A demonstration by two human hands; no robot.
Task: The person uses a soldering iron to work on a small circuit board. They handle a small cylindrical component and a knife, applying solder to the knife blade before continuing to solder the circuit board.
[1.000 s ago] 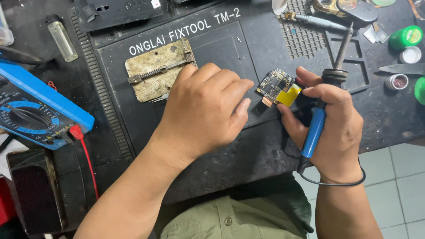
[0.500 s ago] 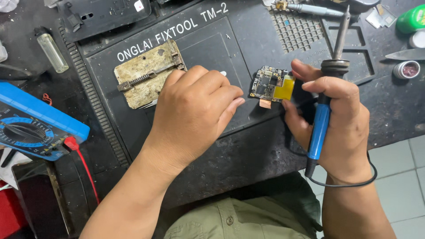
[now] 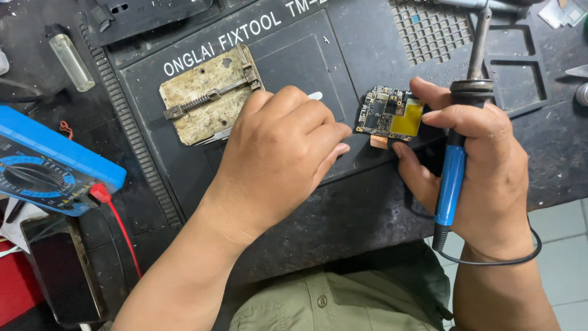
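Observation:
My right hand (image 3: 490,178) is closed around a soldering iron with a blue handle (image 3: 452,181), its metal shaft (image 3: 479,40) pointing away from me. The same hand pinches a small circuit board (image 3: 387,113) with a yellow patch between thumb and fingertips, over the black repair mat (image 3: 294,58). My left hand (image 3: 278,156) lies curled on the mat just left of the board. It grips a thin metal tool, seemingly tweezers, whose pale end (image 3: 315,96) pokes out above the knuckles. The tool's working end is hidden.
A worn metal board holder (image 3: 205,98) lies on the mat left of my left hand. A blue multimeter (image 3: 49,162) with a red lead (image 3: 119,230) is at the left, a dark phone (image 3: 58,276) below it and a glass vial (image 3: 70,58) above. Small compartments (image 3: 429,30) sit at the top right.
The view has drifted a little. Both hands keep their grips near the board, and the pale end of the thin tool now shows above my left knuckles.

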